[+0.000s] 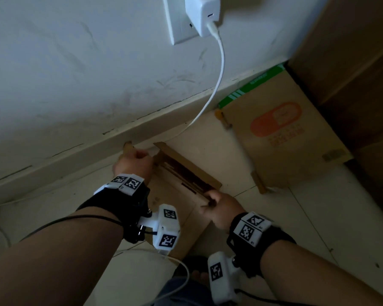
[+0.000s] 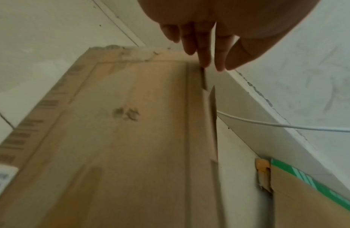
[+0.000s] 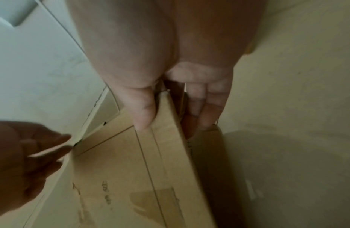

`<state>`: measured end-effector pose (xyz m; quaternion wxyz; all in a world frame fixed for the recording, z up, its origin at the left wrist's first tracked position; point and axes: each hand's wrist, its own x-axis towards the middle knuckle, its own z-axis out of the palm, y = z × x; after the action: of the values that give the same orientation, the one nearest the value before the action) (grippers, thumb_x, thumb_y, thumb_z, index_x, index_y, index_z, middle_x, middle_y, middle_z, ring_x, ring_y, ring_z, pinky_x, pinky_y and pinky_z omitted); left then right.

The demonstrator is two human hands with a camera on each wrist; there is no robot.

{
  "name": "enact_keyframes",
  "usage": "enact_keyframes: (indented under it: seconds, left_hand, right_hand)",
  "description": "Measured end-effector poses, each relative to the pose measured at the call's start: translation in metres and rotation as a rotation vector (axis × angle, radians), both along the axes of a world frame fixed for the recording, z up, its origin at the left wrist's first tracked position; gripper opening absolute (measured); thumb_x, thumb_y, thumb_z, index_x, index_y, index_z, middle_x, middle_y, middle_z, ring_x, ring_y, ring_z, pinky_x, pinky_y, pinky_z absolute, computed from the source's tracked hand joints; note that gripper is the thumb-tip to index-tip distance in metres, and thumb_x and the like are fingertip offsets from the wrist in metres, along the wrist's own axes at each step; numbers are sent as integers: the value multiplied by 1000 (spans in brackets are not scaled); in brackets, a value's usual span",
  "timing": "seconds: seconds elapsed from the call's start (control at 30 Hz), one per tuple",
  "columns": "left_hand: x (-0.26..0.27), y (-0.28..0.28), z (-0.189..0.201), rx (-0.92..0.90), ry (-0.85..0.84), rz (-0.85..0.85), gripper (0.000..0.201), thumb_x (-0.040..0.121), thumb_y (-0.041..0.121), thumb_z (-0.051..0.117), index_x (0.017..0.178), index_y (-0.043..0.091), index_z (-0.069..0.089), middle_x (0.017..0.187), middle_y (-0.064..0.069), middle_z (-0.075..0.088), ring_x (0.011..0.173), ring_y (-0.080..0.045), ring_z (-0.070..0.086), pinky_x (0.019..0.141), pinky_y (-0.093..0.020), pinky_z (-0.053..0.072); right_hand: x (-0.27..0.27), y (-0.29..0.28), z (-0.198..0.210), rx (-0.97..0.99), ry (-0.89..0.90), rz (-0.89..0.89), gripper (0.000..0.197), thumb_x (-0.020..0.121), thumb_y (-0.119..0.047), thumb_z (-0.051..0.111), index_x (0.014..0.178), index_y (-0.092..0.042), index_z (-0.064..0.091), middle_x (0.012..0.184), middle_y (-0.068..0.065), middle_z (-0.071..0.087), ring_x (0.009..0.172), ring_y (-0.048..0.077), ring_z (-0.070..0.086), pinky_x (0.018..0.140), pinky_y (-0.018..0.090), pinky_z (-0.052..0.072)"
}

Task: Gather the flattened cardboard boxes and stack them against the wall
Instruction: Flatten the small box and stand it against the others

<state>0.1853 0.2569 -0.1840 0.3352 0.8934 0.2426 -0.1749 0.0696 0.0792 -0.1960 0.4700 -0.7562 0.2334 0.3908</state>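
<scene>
I hold one flattened brown cardboard box (image 1: pixel 186 173) (image 2: pixel 131 138) (image 3: pixel 121 177) on edge above the floor, close to the baseboard (image 1: pixel 97 149). My right hand (image 1: pixel 217 206) (image 3: pixel 174 121) grips its near end, thumb on one face and fingers on the other. My left hand (image 1: pixel 134 159) (image 2: pixel 209 50) (image 3: pixel 33 148) is at the far end by the wall, its straight fingers touching the top edge. A second flattened box (image 1: pixel 285 138) (image 2: pixel 306 200), with an orange pill print and a green stripe, lies on the floor with its far edge at the baseboard to the right.
A white charger (image 1: pixel 202 14) sits in a wall socket, and its cable (image 1: pixel 219 74) (image 2: pixel 287 127) drops to the floor between the two boxes. Brown panels (image 1: pixel 352 62) fill the right corner. My foot (image 1: pixel 199 277) is below the held box. Pale tiles cover the floor.
</scene>
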Motion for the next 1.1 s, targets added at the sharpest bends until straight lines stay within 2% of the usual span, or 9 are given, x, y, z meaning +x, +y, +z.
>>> enact_keyframes:
  seconds: [0.1,0.2,0.3,0.4,0.5,0.6,0.7,0.87,1.1]
  left_hand:
    - [3,2,-4,95,91,-41,53,72,49,48,122,32,57,124,-13,60,106,-36,59,92,-45,51]
    - [-2,-2,-9,32,202,-60,67,83,49,51,143,25,36,145,-16,45,122,-38,51,96,-39,44]
    - [-8,-12,-13,14,282,-177,68,88,39,53,148,19,27,150,-14,39,129,-35,45,93,-32,38]
    - [-13,-22,-16,-22,272,-237,69,87,35,57,147,17,28,150,-13,39,131,-33,43,86,-27,34]
    - [-16,-28,-17,-43,259,-229,78,84,41,60,149,16,24,154,-10,32,136,-32,38,102,-34,36]
    - [-14,-31,-21,-14,258,-246,84,81,45,63,149,17,23,154,-11,33,135,-33,39,105,-39,37]
    - [-12,-30,-26,46,275,-264,84,78,46,65,148,18,27,149,-14,37,131,-34,43,101,-41,41]
    - [-13,-26,-34,121,317,-300,82,76,48,66,144,17,33,143,-16,44,123,-35,50,96,-41,45]
    - [-13,-25,-41,177,364,-337,83,73,52,67,142,17,35,140,-16,45,118,-35,52,96,-43,48]
  right_hand:
    - [-4,-29,5,-33,-4,-65,49,89,-24,56,137,-17,45,132,8,56,120,23,54,98,29,42]
    - [-12,-53,7,-50,25,-128,46,87,-21,59,131,-14,50,113,6,59,110,25,57,99,38,47]
    - [-18,-67,7,-43,50,-153,45,86,-17,60,130,-14,50,103,2,54,107,24,55,102,44,45]
    - [-20,-77,6,-38,75,-173,48,87,-16,60,134,-17,48,107,2,51,113,27,53,103,45,45]
    - [-22,-86,6,-37,94,-149,50,87,-20,60,135,-18,46,112,3,50,114,26,53,101,43,47]
    - [-20,-91,6,-45,28,-176,39,87,-36,57,123,-22,54,107,-2,55,107,21,54,95,39,48]
    - [-9,-92,4,-130,-91,-363,42,92,-48,42,119,-18,54,107,0,56,100,17,51,87,31,40]
    - [13,-96,-6,-463,-113,-251,30,89,-32,52,113,-15,51,117,12,55,93,27,53,77,30,43]
    - [25,-97,-21,-451,8,-61,60,87,-16,54,143,-22,33,133,8,55,113,29,57,91,31,47]
